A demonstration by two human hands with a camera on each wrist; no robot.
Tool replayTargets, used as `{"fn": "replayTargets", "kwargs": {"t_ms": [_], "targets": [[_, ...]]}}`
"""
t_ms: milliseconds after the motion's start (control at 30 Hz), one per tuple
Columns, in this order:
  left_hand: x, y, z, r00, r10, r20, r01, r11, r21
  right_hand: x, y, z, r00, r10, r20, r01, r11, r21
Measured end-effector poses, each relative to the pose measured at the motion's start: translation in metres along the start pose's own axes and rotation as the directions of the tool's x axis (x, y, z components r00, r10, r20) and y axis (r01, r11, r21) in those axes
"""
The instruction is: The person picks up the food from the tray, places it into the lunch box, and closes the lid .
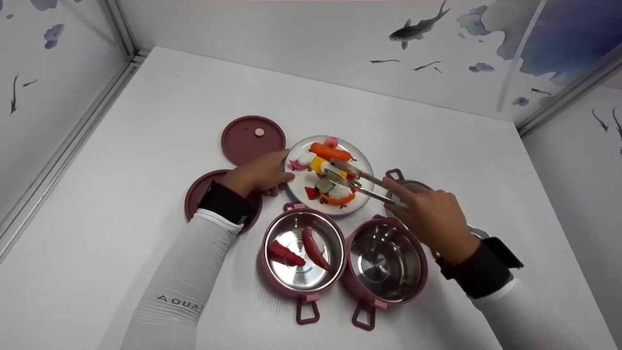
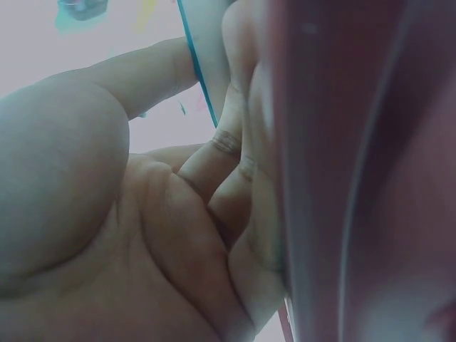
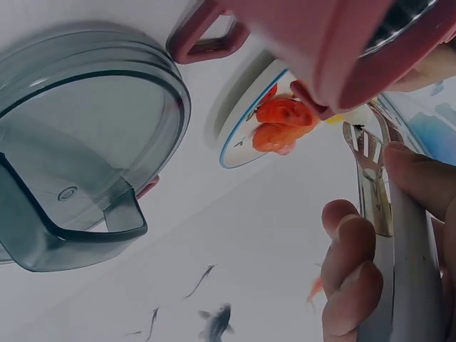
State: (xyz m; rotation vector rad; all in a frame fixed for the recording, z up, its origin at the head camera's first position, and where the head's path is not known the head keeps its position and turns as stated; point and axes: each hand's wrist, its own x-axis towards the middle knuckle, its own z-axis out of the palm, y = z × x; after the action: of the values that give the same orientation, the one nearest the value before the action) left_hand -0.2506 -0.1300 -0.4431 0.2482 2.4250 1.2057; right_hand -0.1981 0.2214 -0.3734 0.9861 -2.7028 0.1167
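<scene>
My left hand [image 1: 262,172] grips the left rim of a round white plate [image 1: 300,187], thumb over the edge; the left wrist view shows the rim [image 2: 199,75] between thumb and fingers. On the plate lie a toy carrot [image 1: 330,151], a yellow piece [image 1: 318,165], a green-and-white slice [image 1: 324,184] and other play foods. My right hand [image 1: 435,216] holds metal tongs [image 1: 371,179], their tips over the yellow piece in the middle. Whether the tips touch it, I cannot tell. In the right wrist view, thumb and fingers close round the tongs [image 3: 370,171].
Nearest me stand two pink steel-lined pots; the left pot [image 1: 291,237] contains two red pieces [image 1: 313,248], the right pot [image 1: 384,267] stands beside it. Two dark red lids [image 1: 238,146] lie at left. A clear-lidded pot [image 3: 92,135] is partly under my right hand.
</scene>
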Motion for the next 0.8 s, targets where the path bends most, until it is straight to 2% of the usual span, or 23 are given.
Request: {"fn": "replayTargets", "kwargs": {"t_ms": [200, 433, 567, 667, 800], "targets": [[0.002, 0.003, 0.0, 1.0, -0.001, 0.012, 0.001, 1.0, -0.002, -0.025, -0.014, -0.02, 0.997, -0.038, -0.061, 0.038, 0.999, 0.007], [0.002, 0.007, -0.002, 1.0, 0.003, -0.003, -0.003, 1.0, 0.0, -0.06, -0.035, -0.045, 0.981, -0.096, -0.167, 0.109, 0.991, 0.073], [0.001, 0.005, -0.001, 1.0, 0.006, 0.0, -0.006, 1.0, -0.006, -0.074, -0.047, -0.048, 0.991, -0.079, -0.112, 0.094, 0.986, 0.137], [0.0, 0.002, -0.001, 1.0, -0.002, 0.001, 0.002, 1.0, 0.011, -0.08, -0.056, -0.046, 0.999, -0.052, -0.017, 0.054, 0.983, 0.173], [-0.001, 0.002, 0.0, 1.0, -0.02, -0.002, 0.02, 1.0, 0.021, -0.081, -0.062, -0.041, 0.996, -0.034, 0.079, 0.018, 0.981, 0.192]]}}
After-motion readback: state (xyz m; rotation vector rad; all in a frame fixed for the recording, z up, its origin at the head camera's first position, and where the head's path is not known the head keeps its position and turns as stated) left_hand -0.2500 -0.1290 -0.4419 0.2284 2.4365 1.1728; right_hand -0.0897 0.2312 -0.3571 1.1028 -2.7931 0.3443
